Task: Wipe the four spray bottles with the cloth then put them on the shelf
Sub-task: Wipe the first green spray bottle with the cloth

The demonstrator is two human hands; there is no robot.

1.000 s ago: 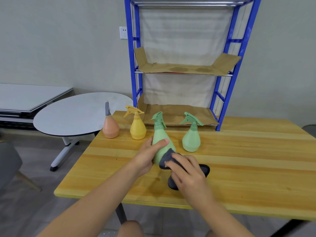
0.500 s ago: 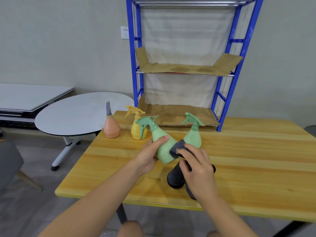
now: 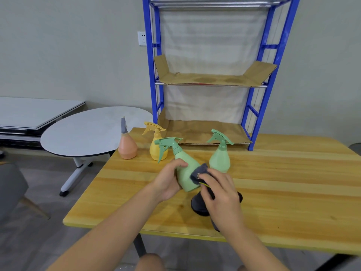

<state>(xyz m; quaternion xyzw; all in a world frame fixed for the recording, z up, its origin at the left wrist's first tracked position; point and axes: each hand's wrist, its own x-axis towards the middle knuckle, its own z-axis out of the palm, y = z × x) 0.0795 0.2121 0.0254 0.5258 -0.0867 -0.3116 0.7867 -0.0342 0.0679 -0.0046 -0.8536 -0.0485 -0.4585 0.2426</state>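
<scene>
Fingers [image 3: 178, 163] of your left hand [image 3: 168, 180] curl round the green bottle [image 3: 185, 173], which you hold tilted above the table [image 3: 283, 192], nozzle pointing left. Your right hand [image 3: 220, 194] grips the cloth [image 3: 199, 171], fingers curled, and presses it against the bottle's right side; the rest of the cloth hangs down dark under that hand. Second green bottle [image 3: 219, 157]: upright on the table, just behind the cloth. Yellow bottle [image 3: 157, 145]: upright, partly behind the held bottle's trigger. Orange bottle [image 3: 127, 145]: upright near the table's left back corner, apart from the yellow one. Blue shelf [image 3: 151, 75] stands at the back of the table, its two visible levels lined with cardboard [image 3: 211, 79]. Round grey side table [image 3: 88, 132] beyond the left edge.
</scene>
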